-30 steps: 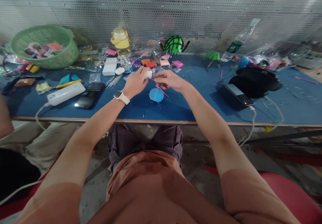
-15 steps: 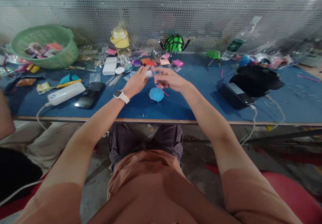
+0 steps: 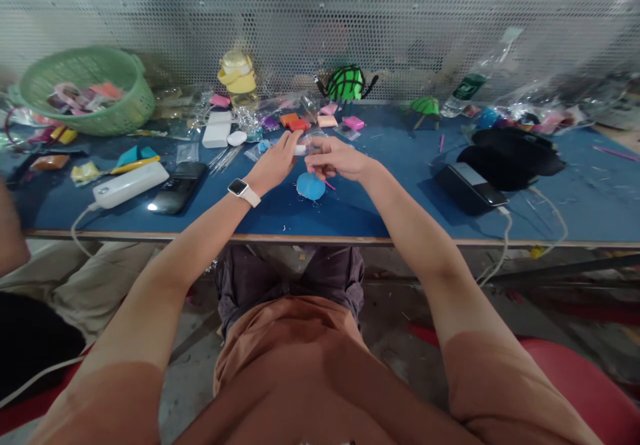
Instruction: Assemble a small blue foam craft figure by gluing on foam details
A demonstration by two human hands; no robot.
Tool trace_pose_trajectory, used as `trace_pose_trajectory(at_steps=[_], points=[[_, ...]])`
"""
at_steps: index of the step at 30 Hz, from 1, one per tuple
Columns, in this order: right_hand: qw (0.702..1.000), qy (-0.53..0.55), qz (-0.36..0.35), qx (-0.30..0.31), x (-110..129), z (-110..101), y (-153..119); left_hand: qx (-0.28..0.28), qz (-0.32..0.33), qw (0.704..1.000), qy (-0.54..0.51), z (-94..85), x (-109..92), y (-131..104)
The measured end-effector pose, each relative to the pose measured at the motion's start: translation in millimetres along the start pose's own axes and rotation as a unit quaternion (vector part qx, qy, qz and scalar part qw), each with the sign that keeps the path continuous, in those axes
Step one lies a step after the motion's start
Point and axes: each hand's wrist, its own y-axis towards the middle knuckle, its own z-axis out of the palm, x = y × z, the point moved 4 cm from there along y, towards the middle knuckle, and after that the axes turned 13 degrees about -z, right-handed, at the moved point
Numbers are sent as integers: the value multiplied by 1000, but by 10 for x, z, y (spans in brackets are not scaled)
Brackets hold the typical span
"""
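Note:
Over the middle of the blue table, my left hand (image 3: 275, 164), with a watch on its wrist, is closed on a small white piece (image 3: 301, 150) that looks like clay in a clear wrapper. Facing it, my right hand (image 3: 337, 158) has its fingers curled around the clear plastic at the other end; the fingertips are partly hidden. Just below both hands lies a rounded blue clay piece (image 3: 311, 186) with thin wire loops at its edge. A thin pink stick (image 3: 330, 184) shows beside it, partly behind the right hand.
Several clay packets, including a pink one (image 3: 353, 123), line the back. Leftward are a green basket (image 3: 120, 108), a power bank (image 3: 131, 186) and a black phone (image 3: 179, 188). Green clay turtle-like models (image 3: 346, 85), a bottle (image 3: 470, 85) and a black device (image 3: 470, 188) stand rightward. Another person's arm (image 3: 10, 225) is at far left.
My right fingers have curled lower over the pink stick, covering more of it. The white piece shows slightly more between my hands. The blue clay piece has stayed in place.

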Motion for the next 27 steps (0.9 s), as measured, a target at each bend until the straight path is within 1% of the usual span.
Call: trace_pose_trajectory(at_steps=[6, 12, 15, 17, 19, 22, 23, 25, 27], points=[[1000, 8, 6, 28, -25, 2, -2, -7, 1, 1000, 10, 1, 2, -10], [998, 8, 0, 54, -16, 17, -11, -25, 24, 999, 31, 10, 0, -3], [998, -6, -5, 67, 21, 19, -20, -40, 34, 998, 30, -9, 3, 8], [998, -24, -9, 64, 62, -30, -33, -59, 42, 997, 26, -53, 16, 6], [999, -42, -17, 27, 110, -146, -46, -79, 43, 996, 23, -114, 51, 0], [992, -67, -43, -93, 162, -408, -66, -94, 19, 995, 11, -174, 158, 7], [989, -75, -45, -123, 159, -481, -70, -97, 8, 995, 5, -175, 206, 21], [983, -83, -47, -157, 131, -575, -65, -104, -11, 994, -13, -142, 315, 64], [982, -82, -52, -164, 89, -597, -48, -116, -22, 992, -44, -76, 435, 123]])
